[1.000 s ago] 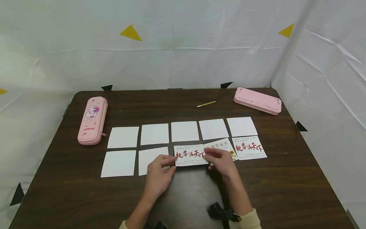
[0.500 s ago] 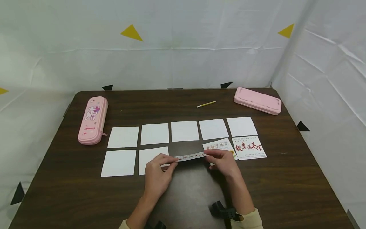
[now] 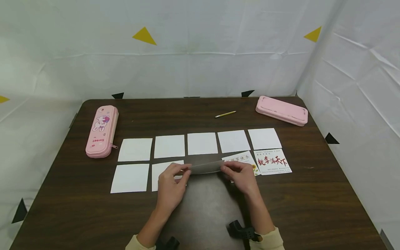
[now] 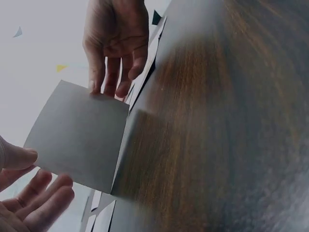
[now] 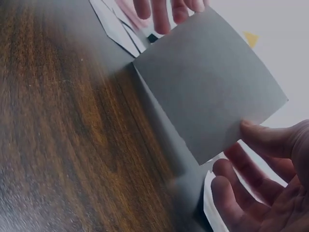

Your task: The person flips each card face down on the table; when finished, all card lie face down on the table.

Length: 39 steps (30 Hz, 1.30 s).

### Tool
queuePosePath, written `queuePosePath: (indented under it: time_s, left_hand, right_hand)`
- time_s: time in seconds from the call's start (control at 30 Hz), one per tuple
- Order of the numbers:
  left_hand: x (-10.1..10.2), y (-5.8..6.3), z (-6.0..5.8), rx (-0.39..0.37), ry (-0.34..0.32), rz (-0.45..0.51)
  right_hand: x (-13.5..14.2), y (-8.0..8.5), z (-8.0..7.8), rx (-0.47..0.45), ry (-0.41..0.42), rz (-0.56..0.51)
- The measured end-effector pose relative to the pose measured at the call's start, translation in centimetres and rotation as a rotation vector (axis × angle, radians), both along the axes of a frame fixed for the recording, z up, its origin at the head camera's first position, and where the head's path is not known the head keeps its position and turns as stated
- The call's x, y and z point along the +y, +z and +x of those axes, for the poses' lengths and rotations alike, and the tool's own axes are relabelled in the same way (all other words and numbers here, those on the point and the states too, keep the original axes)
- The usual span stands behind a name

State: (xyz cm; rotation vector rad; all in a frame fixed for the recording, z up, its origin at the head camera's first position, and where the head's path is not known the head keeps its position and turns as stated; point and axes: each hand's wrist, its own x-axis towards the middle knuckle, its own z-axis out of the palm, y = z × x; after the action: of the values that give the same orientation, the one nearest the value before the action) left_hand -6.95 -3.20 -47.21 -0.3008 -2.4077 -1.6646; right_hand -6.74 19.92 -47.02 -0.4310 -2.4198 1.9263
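Observation:
Both hands hold one card (image 3: pixel 204 168) tilted up on edge, its blank side toward the person. My left hand (image 3: pixel 173 182) pinches its left edge between thumb and fingers. At the opposite edge, my right hand (image 3: pixel 242 175) pinches it the same way. In the left wrist view the blank card (image 4: pixel 82 135) spans the gap between the hands, its lower edge close to the table. Right of it lie a sunflower card (image 3: pixel 241 158), partly covered by the right hand, and a card with red characters (image 3: pixel 272 161). A blank white card (image 3: pixel 164 170) sits partly behind the left hand.
Several blank white cards (image 3: pixel 202 143) form a row behind, and another blank card (image 3: pixel 129 178) lies front left. A pink pencil case (image 3: pixel 101 132) is at the left, a second pink case (image 3: pixel 282 110) at back right. A pencil (image 3: pixel 225 114) lies near the table's back edge.
The held card has turned from printed face up, through nearly edge-on, to showing its blank side. Both hands stay near the same spot, still pinching its edges.

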Motion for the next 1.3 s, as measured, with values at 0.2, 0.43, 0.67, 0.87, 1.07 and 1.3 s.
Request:
queuePosePath:
  time_s: [0.2, 0.43, 0.67, 0.87, 1.07, 1.3]
  left_hand:
    - [-0.04, 0.05, 0.00, -0.056, 0.010, -0.010]
    - [-0.28, -0.31, -0.08, -0.098, 0.009, -0.019]
    - [-0.17, -0.41, 0.08, -0.125, -0.025, -0.115]
    - [-0.03, -0.45, 0.08, -0.125, -0.007, -0.179]
    - [0.02, -0.65, 0.01, -0.192, -0.035, -0.191]
    - [-0.01, -0.49, 0.01, -0.206, -0.054, -0.173]
  right_hand:
    - [-0.27, -0.32, -0.23, 0.005, -0.037, 0.018]
    - [-0.47, -0.58, -0.33, -0.019, -0.065, 0.057]
    - [-0.83, -0.81, -0.31, -0.018, -0.061, 0.067]
    - [-0.80, -0.87, -0.25, 0.024, -0.025, 0.087]
    - [-0.46, -0.84, -0.27, 0.012, -0.011, 0.080]
    - [-0.47, -0.80, -0.22, 0.009, -0.002, 0.103]
